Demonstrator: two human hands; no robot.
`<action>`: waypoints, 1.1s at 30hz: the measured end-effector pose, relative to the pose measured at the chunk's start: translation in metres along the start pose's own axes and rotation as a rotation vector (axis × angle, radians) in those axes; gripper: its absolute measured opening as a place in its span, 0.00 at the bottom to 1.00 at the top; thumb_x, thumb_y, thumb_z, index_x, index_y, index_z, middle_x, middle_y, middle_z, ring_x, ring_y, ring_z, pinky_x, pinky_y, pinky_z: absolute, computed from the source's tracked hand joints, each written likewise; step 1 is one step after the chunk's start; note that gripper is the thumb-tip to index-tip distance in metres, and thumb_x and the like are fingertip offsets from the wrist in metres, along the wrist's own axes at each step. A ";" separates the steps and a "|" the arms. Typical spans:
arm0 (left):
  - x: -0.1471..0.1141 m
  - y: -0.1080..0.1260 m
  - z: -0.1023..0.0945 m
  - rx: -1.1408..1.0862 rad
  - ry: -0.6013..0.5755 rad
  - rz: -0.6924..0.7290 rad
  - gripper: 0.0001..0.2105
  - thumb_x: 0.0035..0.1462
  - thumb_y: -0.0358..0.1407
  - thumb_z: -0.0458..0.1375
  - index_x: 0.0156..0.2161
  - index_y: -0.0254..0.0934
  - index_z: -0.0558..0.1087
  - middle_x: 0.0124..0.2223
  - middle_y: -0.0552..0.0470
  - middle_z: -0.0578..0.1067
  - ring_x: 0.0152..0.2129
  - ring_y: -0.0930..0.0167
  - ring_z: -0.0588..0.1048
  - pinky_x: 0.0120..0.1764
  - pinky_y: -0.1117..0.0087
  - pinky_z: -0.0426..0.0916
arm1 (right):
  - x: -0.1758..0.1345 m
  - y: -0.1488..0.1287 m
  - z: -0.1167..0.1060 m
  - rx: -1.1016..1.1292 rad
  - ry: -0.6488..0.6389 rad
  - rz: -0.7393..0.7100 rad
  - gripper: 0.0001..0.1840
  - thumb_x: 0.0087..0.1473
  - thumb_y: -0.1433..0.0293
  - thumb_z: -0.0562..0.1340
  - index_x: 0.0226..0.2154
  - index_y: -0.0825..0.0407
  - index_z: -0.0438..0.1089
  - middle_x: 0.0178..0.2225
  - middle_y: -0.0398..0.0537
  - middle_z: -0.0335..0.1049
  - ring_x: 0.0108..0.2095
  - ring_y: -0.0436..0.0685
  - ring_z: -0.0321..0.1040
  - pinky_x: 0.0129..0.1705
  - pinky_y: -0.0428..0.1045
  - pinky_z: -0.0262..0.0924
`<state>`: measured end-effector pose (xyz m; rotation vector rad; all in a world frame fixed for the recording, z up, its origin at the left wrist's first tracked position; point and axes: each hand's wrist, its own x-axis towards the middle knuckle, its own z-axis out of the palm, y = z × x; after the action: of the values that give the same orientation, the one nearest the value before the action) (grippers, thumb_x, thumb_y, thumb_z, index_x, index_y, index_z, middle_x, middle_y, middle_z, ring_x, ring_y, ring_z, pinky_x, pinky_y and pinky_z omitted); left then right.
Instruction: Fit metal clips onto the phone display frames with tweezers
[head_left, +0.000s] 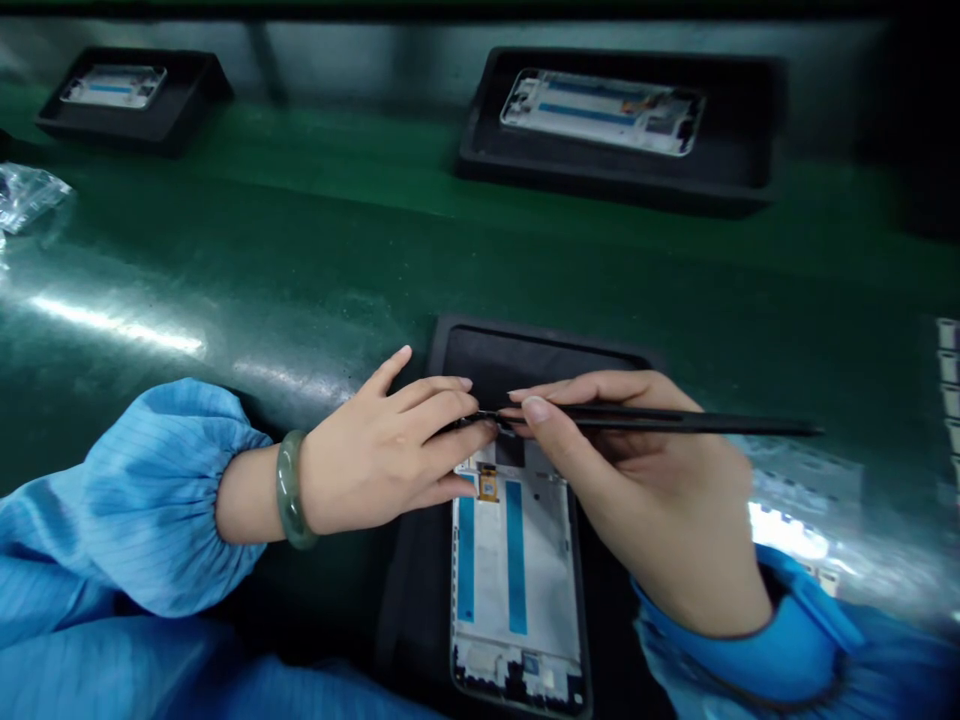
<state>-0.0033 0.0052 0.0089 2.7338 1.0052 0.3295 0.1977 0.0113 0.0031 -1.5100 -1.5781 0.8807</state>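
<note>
A phone frame (491, 570) with two blue strips and an orange flex cable (488, 485) lies in a black foam tray (420, 580). Black tweezers (675, 418) are gripped by my right hand (660, 490), between thumb and fingers, with the tips pointing left. Those tips meet the fingertips of my left hand (397, 440) over the frame's upper end. My left hand comes in palm down, fingers bent together and little finger lifted away. What its fingertips pinch is small, dark and mostly hidden. The upper end of the frame is covered by both hands.
Two more black trays, one at the back left (172, 110) and one at the back right (480, 150), each hold a phone frame. Clear plastic wrap (30, 195) lies at the left edge. A clear sheet (810, 480) and several small parts are at the right on the green table (262, 260).
</note>
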 end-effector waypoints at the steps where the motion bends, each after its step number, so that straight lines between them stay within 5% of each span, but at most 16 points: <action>1: 0.000 0.000 0.000 -0.003 -0.002 -0.001 0.18 0.66 0.42 0.52 0.55 0.33 0.68 0.53 0.41 0.73 0.55 0.59 0.69 0.59 0.42 0.57 | 0.000 0.000 0.000 0.007 -0.002 0.003 0.07 0.52 0.62 0.66 0.32 0.47 0.70 0.32 0.42 0.75 0.29 0.52 0.75 0.27 0.47 0.68; 33: 0.000 0.000 0.000 -0.029 -0.002 -0.007 0.17 0.66 0.40 0.53 0.55 0.32 0.68 0.52 0.41 0.73 0.55 0.58 0.68 0.59 0.42 0.58 | -0.003 -0.005 0.001 -0.043 0.028 -0.034 0.05 0.53 0.65 0.65 0.32 0.48 0.69 0.32 0.42 0.75 0.31 0.53 0.75 0.30 0.48 0.70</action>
<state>-0.0034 0.0055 0.0087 2.7035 1.0014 0.3380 0.1944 0.0079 0.0065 -1.5145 -1.6077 0.8078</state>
